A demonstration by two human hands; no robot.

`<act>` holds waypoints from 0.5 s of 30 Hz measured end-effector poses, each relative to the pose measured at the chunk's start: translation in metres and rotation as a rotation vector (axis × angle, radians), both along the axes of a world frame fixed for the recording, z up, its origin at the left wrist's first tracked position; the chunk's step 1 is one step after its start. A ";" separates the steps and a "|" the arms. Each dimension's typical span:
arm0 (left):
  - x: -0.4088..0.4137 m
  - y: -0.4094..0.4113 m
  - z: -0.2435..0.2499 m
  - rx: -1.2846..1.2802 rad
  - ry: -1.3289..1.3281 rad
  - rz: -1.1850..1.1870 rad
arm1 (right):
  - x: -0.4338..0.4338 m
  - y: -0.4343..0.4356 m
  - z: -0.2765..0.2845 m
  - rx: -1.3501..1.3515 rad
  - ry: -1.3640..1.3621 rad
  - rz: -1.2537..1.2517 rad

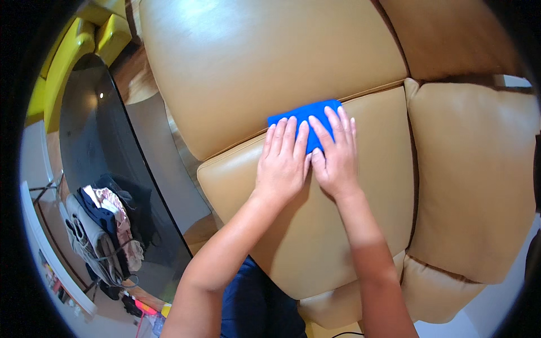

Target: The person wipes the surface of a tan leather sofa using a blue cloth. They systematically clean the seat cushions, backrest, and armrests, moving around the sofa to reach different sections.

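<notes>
A folded blue cloth (302,113) lies across the seam between two tan leather sofa seat cushions. My left hand (281,162) rests palm down on its left part, fingers stretched forward. On the cloth's right part lies my right hand (340,158), also palm down with the fingers spread. The two thumbs come close together at the cloth's near edge. Under the hands is the nearer seat cushion (376,169); the farther seat cushion (270,50) begins just past the seam. Both palms hide part of the cloth.
Sofa back cushions (469,177) stand along the right. At left is a dark glass-topped table (97,126) with folded clothes (101,228) on it. Yellow seating (69,67) is beyond, and a white shelf edge (59,253) is at lower left.
</notes>
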State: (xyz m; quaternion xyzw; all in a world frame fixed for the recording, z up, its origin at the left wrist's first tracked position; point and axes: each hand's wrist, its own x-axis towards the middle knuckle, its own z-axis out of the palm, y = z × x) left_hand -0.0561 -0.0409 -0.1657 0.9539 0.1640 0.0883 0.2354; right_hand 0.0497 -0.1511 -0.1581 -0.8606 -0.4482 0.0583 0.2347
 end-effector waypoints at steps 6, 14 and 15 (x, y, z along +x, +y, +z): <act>-0.100 0.026 0.013 0.023 0.153 0.077 | -0.090 0.029 0.003 0.014 0.100 0.151; -0.163 0.037 -0.008 -0.081 0.026 0.228 | -0.135 0.062 0.005 0.075 0.129 0.265; -0.169 0.028 -0.008 -0.094 0.010 0.234 | -0.140 0.053 0.005 0.073 0.116 0.281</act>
